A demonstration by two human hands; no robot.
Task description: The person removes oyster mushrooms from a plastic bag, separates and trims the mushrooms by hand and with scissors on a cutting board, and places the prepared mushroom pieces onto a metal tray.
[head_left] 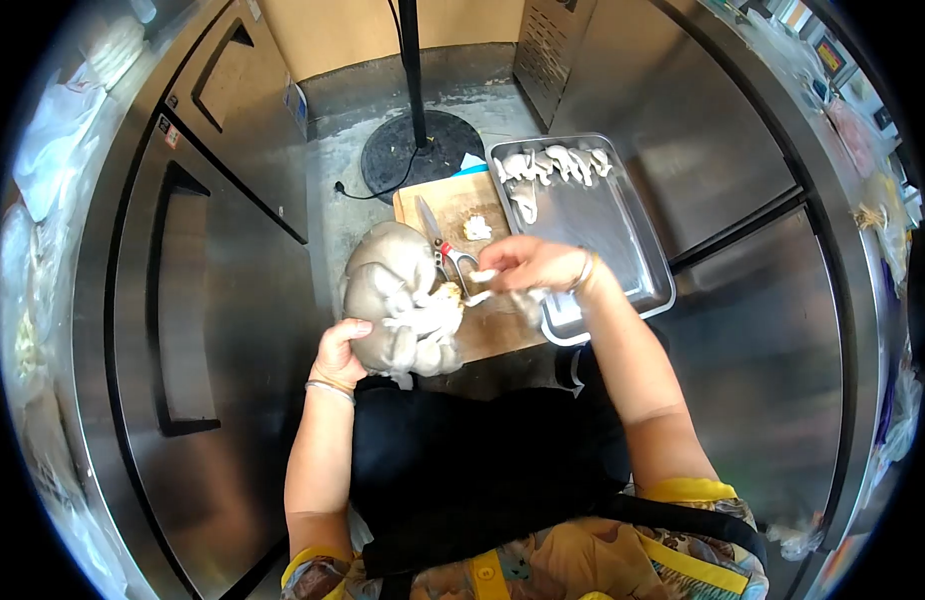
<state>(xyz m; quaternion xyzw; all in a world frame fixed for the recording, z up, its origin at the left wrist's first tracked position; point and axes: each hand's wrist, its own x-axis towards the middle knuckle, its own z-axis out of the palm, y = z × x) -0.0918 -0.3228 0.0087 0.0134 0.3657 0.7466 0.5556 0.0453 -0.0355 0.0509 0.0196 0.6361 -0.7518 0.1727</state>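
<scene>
A large cluster of grey-white mushrooms [393, 290] rests in my left hand [340, 352], whose thumb lies over its lower left side. To the right of the cluster, my right hand [533, 265] pinches a small pale mushroom piece [483, 276]; a blurred piece hangs below its fingers. Scissors [445, 243] with red and grey handles lie on a wooden cutting board [498, 335], beside a small white scrap [477, 228]. A metal tray [623, 240] at the right holds a row of torn mushroom pieces [553, 163] along its far end.
A black pole on a round base [423, 150] stands beyond the board, with a cable and plug on the floor. Steel cabinets [208, 300] flank the left and right [743, 330]. Plastic bags [68, 150] lie on top of the left one.
</scene>
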